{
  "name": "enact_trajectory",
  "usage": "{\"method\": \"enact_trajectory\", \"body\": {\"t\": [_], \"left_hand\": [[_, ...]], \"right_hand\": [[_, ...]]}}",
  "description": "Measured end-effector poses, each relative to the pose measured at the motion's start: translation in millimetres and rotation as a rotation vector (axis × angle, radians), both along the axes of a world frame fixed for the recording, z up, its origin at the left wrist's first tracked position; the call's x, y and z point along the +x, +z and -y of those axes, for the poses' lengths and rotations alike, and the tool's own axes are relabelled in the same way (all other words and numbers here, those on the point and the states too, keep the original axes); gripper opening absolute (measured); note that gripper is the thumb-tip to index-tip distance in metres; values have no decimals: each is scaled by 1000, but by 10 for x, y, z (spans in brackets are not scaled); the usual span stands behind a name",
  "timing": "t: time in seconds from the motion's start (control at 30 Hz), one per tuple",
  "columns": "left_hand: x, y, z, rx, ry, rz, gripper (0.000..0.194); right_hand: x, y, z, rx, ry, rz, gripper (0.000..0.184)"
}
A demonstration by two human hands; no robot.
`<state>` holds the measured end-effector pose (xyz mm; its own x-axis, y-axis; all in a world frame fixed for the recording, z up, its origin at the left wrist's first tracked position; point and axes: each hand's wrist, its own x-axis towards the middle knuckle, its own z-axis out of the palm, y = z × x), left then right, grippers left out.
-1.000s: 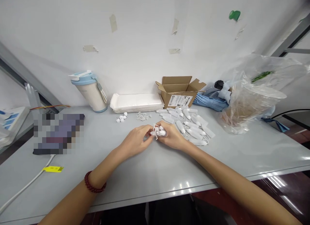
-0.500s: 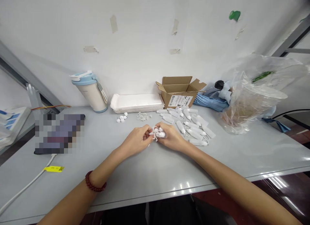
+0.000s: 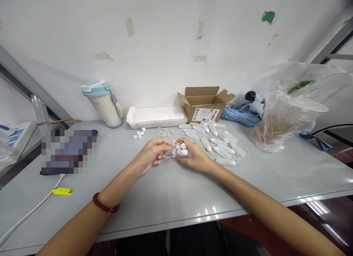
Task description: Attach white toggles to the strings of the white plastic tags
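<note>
My right hand (image 3: 194, 154) is closed around several small translucent squeeze bottles with white caps (image 3: 182, 152), their cap ends pointing left. Thin white straps stick out at their tips. Left of these, my left hand (image 3: 151, 155) pinches a thin white strap (image 3: 167, 157) that curves across to the bunch; its far end is hidden by the fingers. On the table behind my left hand are a few white caps (image 3: 139, 133) and a small heap of white strap pieces (image 3: 163, 132). More translucent bottles (image 3: 223, 151) lie scattered beyond my right hand.
Against the wall stand a tumbler (image 3: 103, 105), a stack of white trays (image 3: 157, 116) and an open cardboard box (image 3: 205, 105). A folded blue umbrella (image 3: 239, 115) and a plastic-wrapped tub (image 3: 289, 120) are at right. A pixelated phone (image 3: 68, 153) with a cable lies left.
My left hand has drawn a little left, away from the bunch, and a curved strap now spans the gap. My right hand stays in nearly the same place with the bottles.
</note>
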<state>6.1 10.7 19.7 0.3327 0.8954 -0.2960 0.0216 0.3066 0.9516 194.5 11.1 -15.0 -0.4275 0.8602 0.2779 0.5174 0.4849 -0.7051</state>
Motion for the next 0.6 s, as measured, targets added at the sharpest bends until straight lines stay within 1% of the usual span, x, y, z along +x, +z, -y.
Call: {"method": "enact_trajectory", "body": {"t": [0.13, 0.27, 0.37, 0.47, 0.6], "left_hand": [[64, -43, 33, 86, -44, -86, 21], [53, -80, 15, 192, -61, -205, 25], [30, -95, -1, 339, -97, -309, 24], [14, -100, -2, 489, -162, -373, 21], [8, -100, 17, 559, -201, -451, 22]], "right_hand": [[-9, 13, 22, -46, -1, -15, 47], [-15, 52, 45, -99, 24, -21, 52], [-9, 85, 64, -135, 51, -7, 57], [2, 97, 83, -164, 86, -4, 63], [6, 84, 95, -164, 139, -14, 65]]}}
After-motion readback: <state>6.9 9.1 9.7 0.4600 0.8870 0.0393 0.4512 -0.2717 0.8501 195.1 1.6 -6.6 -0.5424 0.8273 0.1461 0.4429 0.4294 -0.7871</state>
